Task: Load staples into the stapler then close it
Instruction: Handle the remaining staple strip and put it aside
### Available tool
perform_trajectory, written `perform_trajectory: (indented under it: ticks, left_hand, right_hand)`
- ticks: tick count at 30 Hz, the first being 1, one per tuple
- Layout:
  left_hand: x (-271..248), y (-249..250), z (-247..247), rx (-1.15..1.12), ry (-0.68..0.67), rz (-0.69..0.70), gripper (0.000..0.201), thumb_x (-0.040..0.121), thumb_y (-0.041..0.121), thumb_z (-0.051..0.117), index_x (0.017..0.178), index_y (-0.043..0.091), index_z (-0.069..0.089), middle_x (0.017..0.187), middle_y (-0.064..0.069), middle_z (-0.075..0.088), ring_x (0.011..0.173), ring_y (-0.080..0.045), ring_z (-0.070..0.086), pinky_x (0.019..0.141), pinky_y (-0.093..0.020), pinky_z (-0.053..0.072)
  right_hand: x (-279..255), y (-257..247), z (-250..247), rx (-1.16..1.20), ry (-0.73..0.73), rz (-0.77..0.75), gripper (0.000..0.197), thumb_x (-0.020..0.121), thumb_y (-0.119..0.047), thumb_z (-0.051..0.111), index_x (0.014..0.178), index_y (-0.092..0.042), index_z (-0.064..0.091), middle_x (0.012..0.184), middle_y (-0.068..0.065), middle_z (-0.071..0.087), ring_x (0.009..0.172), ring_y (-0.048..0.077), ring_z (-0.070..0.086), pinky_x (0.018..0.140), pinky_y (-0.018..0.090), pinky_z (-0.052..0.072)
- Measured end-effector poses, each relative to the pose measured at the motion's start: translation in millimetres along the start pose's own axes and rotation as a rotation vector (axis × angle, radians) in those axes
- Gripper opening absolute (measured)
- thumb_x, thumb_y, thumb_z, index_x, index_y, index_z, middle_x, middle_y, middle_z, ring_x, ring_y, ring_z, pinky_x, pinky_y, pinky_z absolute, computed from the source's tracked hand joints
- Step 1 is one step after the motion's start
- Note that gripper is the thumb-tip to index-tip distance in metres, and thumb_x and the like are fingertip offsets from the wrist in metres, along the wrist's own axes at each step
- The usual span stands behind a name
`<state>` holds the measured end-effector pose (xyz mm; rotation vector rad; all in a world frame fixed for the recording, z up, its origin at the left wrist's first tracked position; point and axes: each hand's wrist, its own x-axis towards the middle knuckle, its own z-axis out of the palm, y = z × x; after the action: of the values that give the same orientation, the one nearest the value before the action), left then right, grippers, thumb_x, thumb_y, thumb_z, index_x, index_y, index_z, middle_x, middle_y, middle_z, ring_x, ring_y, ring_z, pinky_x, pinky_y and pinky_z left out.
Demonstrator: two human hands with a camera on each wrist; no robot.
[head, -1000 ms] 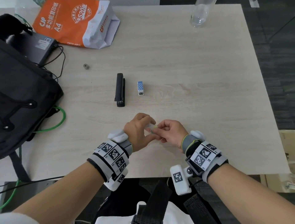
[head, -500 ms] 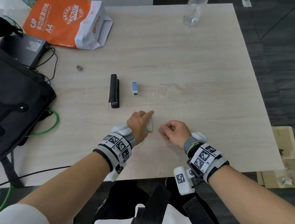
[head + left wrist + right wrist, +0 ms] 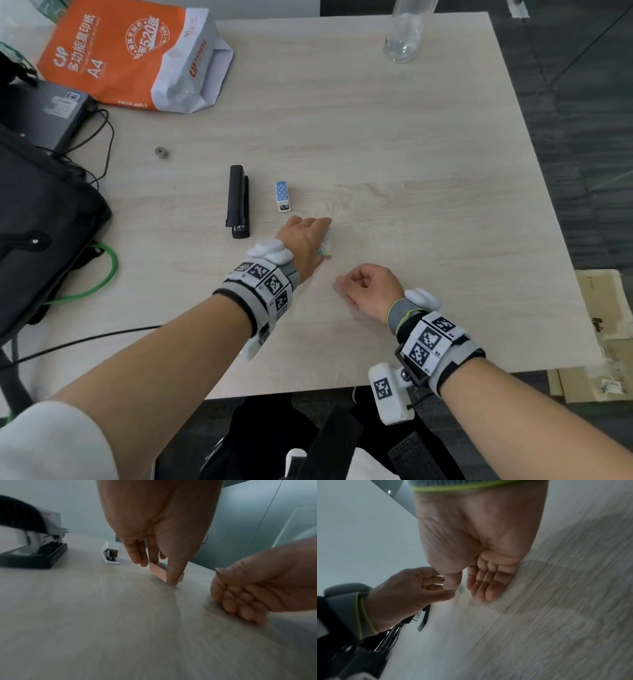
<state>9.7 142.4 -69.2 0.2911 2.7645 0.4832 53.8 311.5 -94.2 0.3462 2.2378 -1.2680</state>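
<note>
Pale wood table carries everything we are working with. Toward its left edge lies the black stapler, closed, its long axis running from the far edge toward us, nose at our end. Just beside it the small white stapler lies parallel, mouth toward us. Nearer the front edge, our left hand pinches the small staple box between thumb and finger, low over the wood. Our right hand rests curled nearby; we cannot tell whether it holds anything. We judge the risk is spillage: a tilted, loosely pinched box could scatter staples.
</note>
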Motion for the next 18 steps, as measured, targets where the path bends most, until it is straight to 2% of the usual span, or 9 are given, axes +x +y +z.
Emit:
perform_trajectory:
  ticks: [3, 6, 10, 14, 18]
  left_hand:
    - [20.1, -0.1, -12.7, 0.051, -0.030, 0.012, 0.062, 0.084, 0.029, 0.060, 0.138, 0.017, 0.031, 0.132, -0.008, 0.054, 0.119, -0.032, 0.042, 0.100, -0.040, 0.037]
    - [33.4, 0.1, -18.4, 0.095, -0.035, 0.004, 0.062, 0.085, 0.033, 0.059, 0.138, 0.020, 0.029, 0.132, -0.005, 0.054, 0.121, -0.030, 0.040, 0.098, -0.041, 0.038]
    - [42.3, -3.9, -19.2, 0.116, -0.046, -0.033, 0.060, 0.083, 0.039, 0.059, 0.134, 0.022, 0.033, 0.127, -0.003, 0.057, 0.120, -0.029, 0.040, 0.093, -0.040, 0.039]
    - [43.5, -6.0, -16.8, 0.123, -0.050, -0.042, 0.056, 0.083, 0.041, 0.058, 0.132, 0.022, 0.037, 0.125, -0.002, 0.059, 0.119, -0.029, 0.041, 0.093, -0.040, 0.040]
    - [43.3, -6.1, -16.1, 0.124, -0.050, -0.047, 0.057, 0.082, 0.040, 0.061, 0.132, 0.024, 0.037, 0.130, -0.001, 0.054, 0.119, -0.028, 0.041, 0.094, -0.041, 0.039]
  right_hand:
    - [1.6, 0.7, -0.1, 0.000, -0.013, 0.021, 0.043, 0.053, -0.063, 0.060, 0.065, -0.021, 0.062, 0.065, 0.009, 0.071, 0.053, 0.017, 0.057, 0.068, 0.042, 0.057]
    - [3.4, 2.9, 0.3, 0.012, -0.020, 0.031, 0.041, 0.054, -0.061, 0.062, 0.066, -0.022, 0.062, 0.063, 0.010, 0.070, 0.054, 0.018, 0.057, 0.069, 0.046, 0.058]
    - [3.9, 2.6, 0.2, 0.026, -0.037, 0.044, 0.040, 0.053, -0.058, 0.062, 0.066, -0.021, 0.061, 0.055, 0.004, 0.065, 0.056, 0.019, 0.060, 0.069, 0.050, 0.058]
    - [3.7, 2.4, -0.6, 0.014, -0.055, 0.048, 0.042, 0.052, -0.060, 0.061, 0.065, -0.020, 0.061, 0.052, 0.000, 0.065, 0.057, 0.020, 0.063, 0.069, 0.048, 0.059]
    - [3.8, 1.8, -0.5, 0.008, -0.064, 0.045, 0.041, 0.054, -0.060, 0.061, 0.066, -0.020, 0.061, 0.054, 0.000, 0.067, 0.058, 0.019, 0.064, 0.070, 0.048, 0.059]
